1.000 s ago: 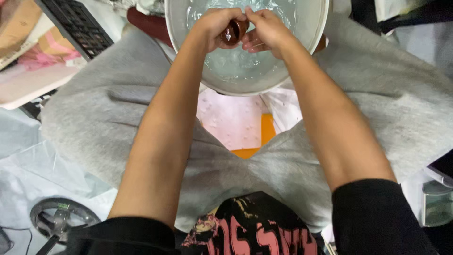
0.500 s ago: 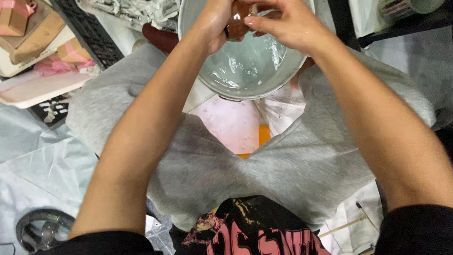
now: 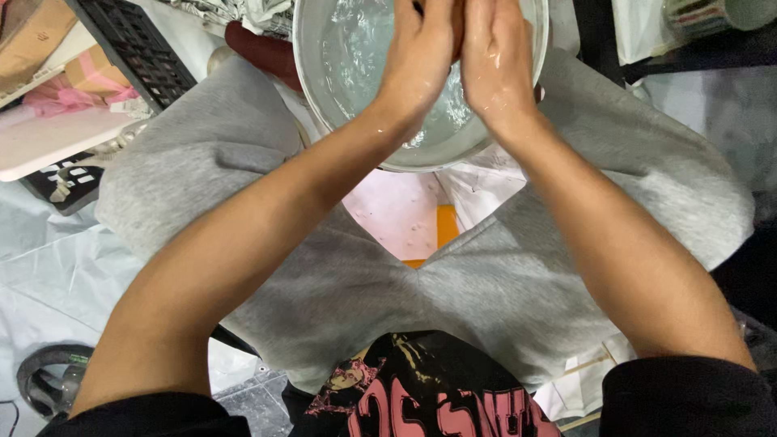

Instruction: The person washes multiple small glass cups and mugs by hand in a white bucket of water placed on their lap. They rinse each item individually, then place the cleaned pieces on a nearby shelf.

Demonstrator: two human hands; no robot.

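Observation:
A pale round bowl point(image 3: 301, 65) of clear water point(image 3: 356, 73) rests between my knees, which are in grey trousers point(image 3: 202, 154). Over the bowl, my left hand point(image 3: 421, 57) and my right hand point(image 3: 495, 61) press palm to palm, both wet and shiny. Only a dark brown sliver of the small object point(image 3: 458, 28) clasped between them shows; the rest of it is hidden by my fingers.
A black keyboard point(image 3: 133, 48), a cardboard box point(image 3: 32, 40), pink material point(image 3: 61, 101) and a white board point(image 3: 40, 142) lie at the left. An orange seat point(image 3: 447, 226) shows between my legs. A dark round device point(image 3: 48, 384) sits bottom left, a cup point(image 3: 712, 16) top right.
My fingertips pinched the small brown object over the water; now both palms have closed flat around it and hide most of it. The view has shifted closer to the bowl.

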